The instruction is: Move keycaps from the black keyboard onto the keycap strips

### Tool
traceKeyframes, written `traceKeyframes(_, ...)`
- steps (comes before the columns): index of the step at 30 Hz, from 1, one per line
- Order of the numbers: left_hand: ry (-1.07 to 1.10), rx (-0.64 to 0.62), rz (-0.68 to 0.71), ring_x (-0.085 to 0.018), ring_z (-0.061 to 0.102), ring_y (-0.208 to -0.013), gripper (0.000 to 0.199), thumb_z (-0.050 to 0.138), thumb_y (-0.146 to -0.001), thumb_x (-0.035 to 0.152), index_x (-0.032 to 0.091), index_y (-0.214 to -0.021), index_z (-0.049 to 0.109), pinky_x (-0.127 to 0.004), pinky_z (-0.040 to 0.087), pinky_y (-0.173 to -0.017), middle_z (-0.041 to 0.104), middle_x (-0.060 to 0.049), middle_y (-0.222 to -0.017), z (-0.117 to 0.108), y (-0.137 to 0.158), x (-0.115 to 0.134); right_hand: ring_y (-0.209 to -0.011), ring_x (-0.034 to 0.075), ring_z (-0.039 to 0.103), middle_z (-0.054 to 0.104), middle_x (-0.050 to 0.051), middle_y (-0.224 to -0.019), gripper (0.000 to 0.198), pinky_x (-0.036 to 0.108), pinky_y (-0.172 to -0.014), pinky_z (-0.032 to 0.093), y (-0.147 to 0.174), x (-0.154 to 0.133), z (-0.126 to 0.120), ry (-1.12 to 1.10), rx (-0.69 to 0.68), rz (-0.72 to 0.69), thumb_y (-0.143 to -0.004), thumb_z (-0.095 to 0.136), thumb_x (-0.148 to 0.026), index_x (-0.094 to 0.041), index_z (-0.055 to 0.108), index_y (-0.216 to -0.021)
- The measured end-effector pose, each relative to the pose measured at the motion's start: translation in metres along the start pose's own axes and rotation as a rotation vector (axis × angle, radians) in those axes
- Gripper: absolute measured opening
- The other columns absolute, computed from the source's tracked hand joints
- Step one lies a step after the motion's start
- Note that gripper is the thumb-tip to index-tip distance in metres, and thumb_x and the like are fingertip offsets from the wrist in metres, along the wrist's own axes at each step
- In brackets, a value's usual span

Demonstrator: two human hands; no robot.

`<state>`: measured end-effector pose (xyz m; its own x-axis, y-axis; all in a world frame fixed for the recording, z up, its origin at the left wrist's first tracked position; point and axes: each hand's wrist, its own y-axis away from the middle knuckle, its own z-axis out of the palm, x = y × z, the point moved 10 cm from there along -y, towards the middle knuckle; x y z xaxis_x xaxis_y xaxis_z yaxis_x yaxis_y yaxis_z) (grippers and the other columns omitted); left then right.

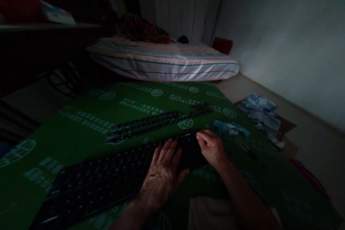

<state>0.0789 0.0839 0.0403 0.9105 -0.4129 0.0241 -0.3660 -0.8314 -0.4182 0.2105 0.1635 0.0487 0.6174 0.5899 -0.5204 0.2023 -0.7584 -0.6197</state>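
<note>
A black keyboard (99,178) lies slantwise across the green printed sheet (81,102). My left hand (163,172) rests flat on the keyboard's right part, fingers stretched and thumb out to the side. At the far right corner of the keyboard is my right hand (211,147), its thumb and forefinger pinched together. Whatever that pinch holds, if anything, is too dark and small to see. Behind the keyboard lie rows of small black pieces (145,124) that look like keycaps, with a looser pile of them (202,108) at their right end.
A crumpled blue cloth (231,128) and a thin tool like a screwdriver (248,150) lie right of my right hand. Crumpled fabric (258,109) sits on the floor at right. Beyond the sheet stands a bed with a striped cover (167,65). The room is dim.
</note>
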Motion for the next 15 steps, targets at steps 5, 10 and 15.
traceKeyframes(5, -0.058, 0.012, 0.06, -0.035, 0.042, -0.126, 0.052, 0.053, -0.084, 0.047, 0.011, -0.121, 0.055, -0.054, 0.04, -0.098, 0.05, -0.02, -0.133, -0.0009, 0.0019, 0.0024, -0.081, 0.017, 0.064, 0.069, 0.005, -0.084, 0.023, 0.028, -0.077, 0.053, 0.0, -0.0001, 0.0013, 0.017, -0.002, 0.0, -0.085, 0.047, -0.016, -0.023, 0.069, -0.088)
traceKeyframes(10, -0.054, 0.023, 0.09, -0.036, 0.041, -0.127, 0.055, 0.052, -0.083, 0.049, 0.01, -0.121, 0.054, -0.055, 0.036, -0.101, 0.049, -0.021, -0.134, -0.0004, 0.001, 0.0026, -0.08, 0.016, 0.063, 0.068, 0.005, -0.084, 0.023, 0.028, -0.076, 0.053, -0.003, -0.0014, 0.0, 0.033, 0.006, 0.006, -0.084, 0.047, -0.015, -0.022, 0.069, -0.085)
traceKeyframes(15, -0.01, 0.021, 0.111, -0.036, 0.044, -0.124, 0.057, 0.051, -0.082, 0.052, 0.011, -0.121, 0.053, -0.058, 0.028, -0.104, 0.05, -0.022, -0.132, 0.0043, -0.0041, 0.0012, -0.082, 0.013, 0.062, 0.067, 0.003, -0.083, 0.023, 0.023, -0.079, 0.049, -0.0066, 0.003, 0.0052, 0.129, -0.045, 0.036, -0.086, 0.047, -0.015, -0.024, 0.067, -0.081)
